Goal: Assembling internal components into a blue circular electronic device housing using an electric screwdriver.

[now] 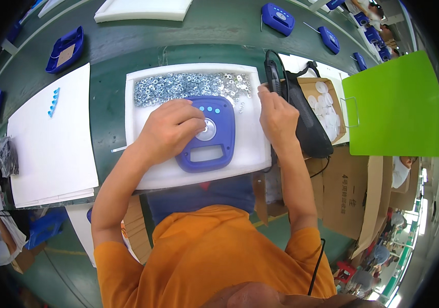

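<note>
A blue plastic housing (221, 143) with a rectangular opening, a round clear centre part (207, 131) and several light-blue dots lies on a white foam tray (250, 154). My left hand (170, 131) reaches over its left side, fingertips pinched together at the clear centre; whatever they hold is too small to make out. Behind the housing, many small metal nuts or washers (178, 86) fill the back of the tray. My right hand (279, 117) is closed at the tray's right edge, close beside a black corded hand tool (272, 72). Its fingers hide anything inside them.
Beside my right hand lies a black mesh pouch (309, 118), then a cardboard box (309, 87) of white discs and a green board (394, 105). White sheets (50, 149) carry a blue strip (53, 102) at left. More blue housings (278, 19) stand along the far bench.
</note>
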